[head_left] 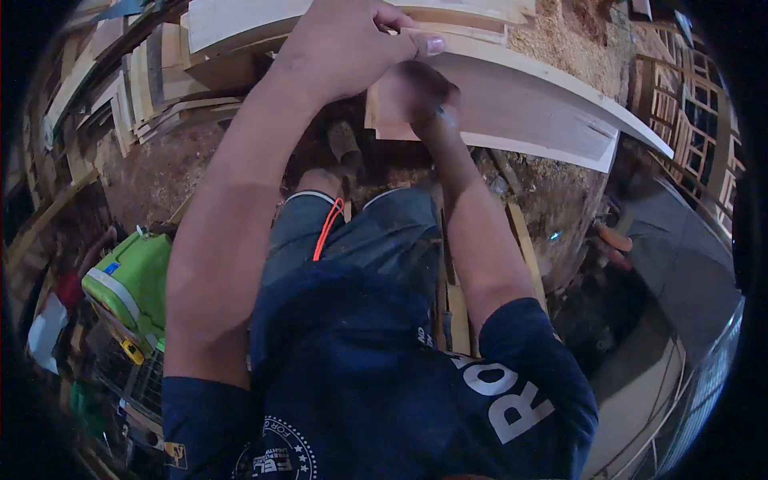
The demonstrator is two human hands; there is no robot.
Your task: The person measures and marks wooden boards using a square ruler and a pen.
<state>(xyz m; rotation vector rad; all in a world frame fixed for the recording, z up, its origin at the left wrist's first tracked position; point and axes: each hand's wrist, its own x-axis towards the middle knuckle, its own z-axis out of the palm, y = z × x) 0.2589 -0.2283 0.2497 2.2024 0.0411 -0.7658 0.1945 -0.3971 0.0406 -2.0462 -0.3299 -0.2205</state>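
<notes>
My left hand [344,48] is at the top middle, its thumb laid along the edge of a long pale wooden board [552,76] and its fingers curled at the board's near end. Below that edge is the broad side face of a wooden panel [520,108], with a whitish lower edge. My right hand [432,100] is just below the left one, against the left end of this panel. Motion blurs its fingers, and I cannot make out whether it holds anything. A small bluish spot shows by its wrist.
Sawdust [544,36] covers the surface behind the boards. Stacked wood offcuts [152,80] stand at the left. A green case [132,280] sits lower left, with a yellow tape measure [132,350] by it. A grey sheet [680,232] lies at the right, and wooden lattice frames [688,104] stand behind.
</notes>
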